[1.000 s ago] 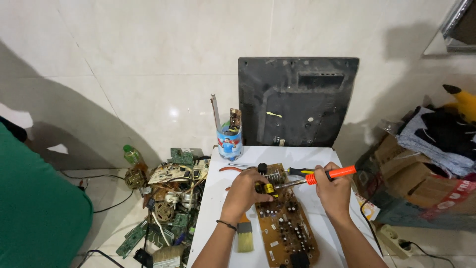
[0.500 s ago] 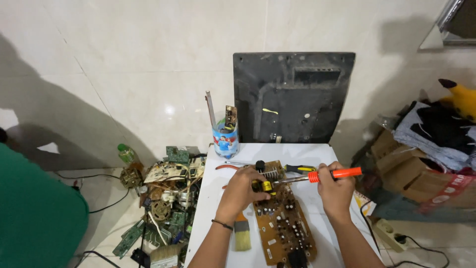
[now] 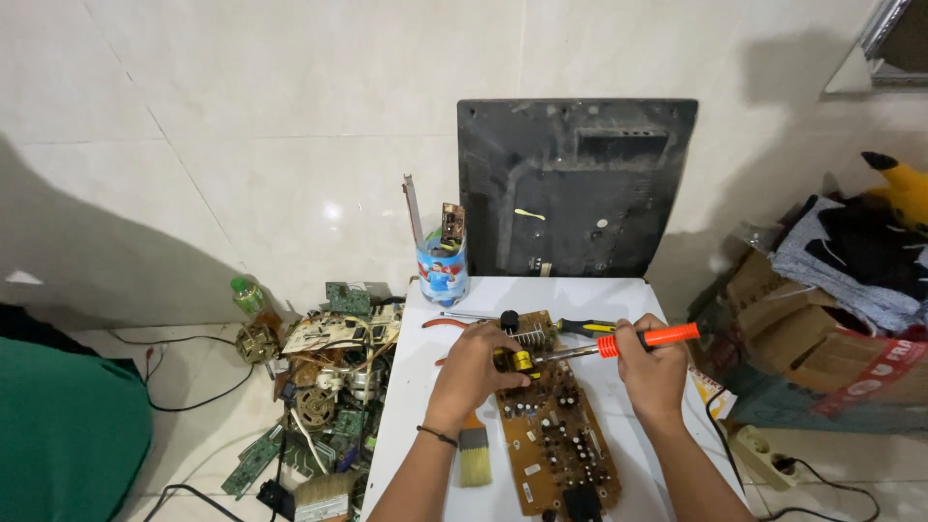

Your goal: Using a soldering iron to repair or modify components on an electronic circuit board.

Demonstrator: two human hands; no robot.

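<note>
Brown circuit board [image 3: 556, 440] studded with components, left hand [image 3: 476, 372] gripping it, right hand [image 3: 652, 372] clamped on orange-handled soldering iron [image 3: 628, 341]

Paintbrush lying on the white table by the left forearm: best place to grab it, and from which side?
Take the paintbrush by its short handle, the end toward the wall, coming down from above. It lies flat with its bristles toward the near table edge, so fingers can close across the handle's narrow sides. Come from the left: the circuit board lies just to its right, and the left hand is right beside the handle.

Head view — looks down, near, over the white table [image 3: 416, 387].
</note>
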